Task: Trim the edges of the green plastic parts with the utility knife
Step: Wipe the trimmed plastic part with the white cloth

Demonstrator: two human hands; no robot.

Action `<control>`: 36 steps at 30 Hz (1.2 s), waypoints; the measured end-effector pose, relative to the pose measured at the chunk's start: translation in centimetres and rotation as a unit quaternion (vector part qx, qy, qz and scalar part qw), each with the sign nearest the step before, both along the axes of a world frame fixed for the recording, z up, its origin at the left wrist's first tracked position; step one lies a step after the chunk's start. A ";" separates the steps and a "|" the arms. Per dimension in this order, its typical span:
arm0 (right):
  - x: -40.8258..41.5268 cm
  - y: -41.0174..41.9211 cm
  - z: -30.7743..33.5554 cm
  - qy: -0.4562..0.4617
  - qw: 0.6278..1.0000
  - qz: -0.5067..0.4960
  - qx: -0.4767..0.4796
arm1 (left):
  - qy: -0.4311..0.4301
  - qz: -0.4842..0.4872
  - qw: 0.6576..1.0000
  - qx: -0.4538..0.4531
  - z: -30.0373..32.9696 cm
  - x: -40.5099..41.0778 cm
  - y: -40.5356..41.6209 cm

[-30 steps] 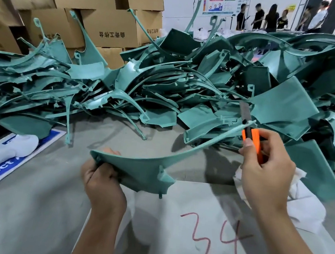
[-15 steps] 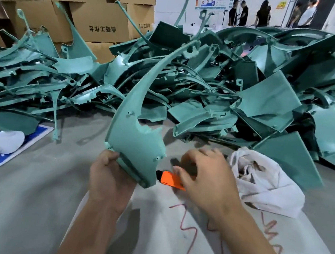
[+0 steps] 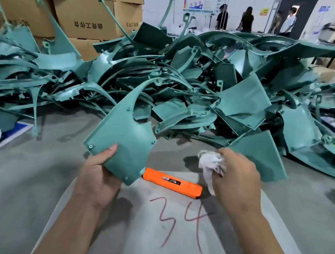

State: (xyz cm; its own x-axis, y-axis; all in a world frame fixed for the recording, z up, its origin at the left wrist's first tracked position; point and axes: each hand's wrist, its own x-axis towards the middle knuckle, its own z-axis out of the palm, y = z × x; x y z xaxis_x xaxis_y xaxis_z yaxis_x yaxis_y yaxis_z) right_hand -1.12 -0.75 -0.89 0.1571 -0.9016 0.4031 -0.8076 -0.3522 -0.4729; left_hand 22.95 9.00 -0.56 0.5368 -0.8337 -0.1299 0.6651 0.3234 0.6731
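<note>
My left hand [image 3: 98, 173] grips the lower edge of a green plastic part [image 3: 124, 134], holding it upright with its thin curved arm pointing up and to the right. The orange utility knife [image 3: 172, 183] lies flat on the table just right of that part, with no hand on it. My right hand [image 3: 235, 176] is to the right of the knife and holds a crumpled white cloth [image 3: 210, 165] in its fingers.
A big heap of green plastic parts [image 3: 188, 83] fills the table's far side from left to right. Cardboard boxes [image 3: 75, 12] stand behind at the left. A grey sheet marked "34" [image 3: 183, 218] lies under my arms. People stand far back.
My right hand has set the orange knife down on the table and picked up the white cloth. My left hand has turned the green part upright.
</note>
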 end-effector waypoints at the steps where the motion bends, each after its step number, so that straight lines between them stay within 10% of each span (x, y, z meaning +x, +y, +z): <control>1: 0.0 -0.1 0.2 -0.059 0.997 0.014 -0.042 | 0.001 0.002 1.000 -0.006 0.0 -0.1 0.1; 7: 2.9 -0.1 3.3 -0.198 0.954 0.120 -0.190 | 0.049 -0.017 0.998 -0.031 0.3 -0.4 0.5; 18: 8.3 0.8 0.1 -0.330 0.897 0.274 0.105 | -0.010 -0.006 1.000 -0.019 0.0 -0.6 0.3; 27: 7.3 0.6 0.6 -0.561 0.568 0.358 0.484 | -0.060 0.034 0.997 -0.021 -0.4 -0.8 -0.4; 36: 7.0 0.1 -0.6 -0.450 0.758 0.350 0.318 | -0.107 -0.003 0.994 -0.009 -0.9 -1.8 -0.7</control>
State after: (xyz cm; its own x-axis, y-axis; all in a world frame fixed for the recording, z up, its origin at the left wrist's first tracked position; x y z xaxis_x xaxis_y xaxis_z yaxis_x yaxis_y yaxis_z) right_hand 5.87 -0.65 -1.53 0.6055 -0.7815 0.1503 0.2214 -0.0160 -0.9750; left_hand 21.12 8.34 -1.41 0.5455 -0.8381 0.0025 0.5091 0.3337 0.7934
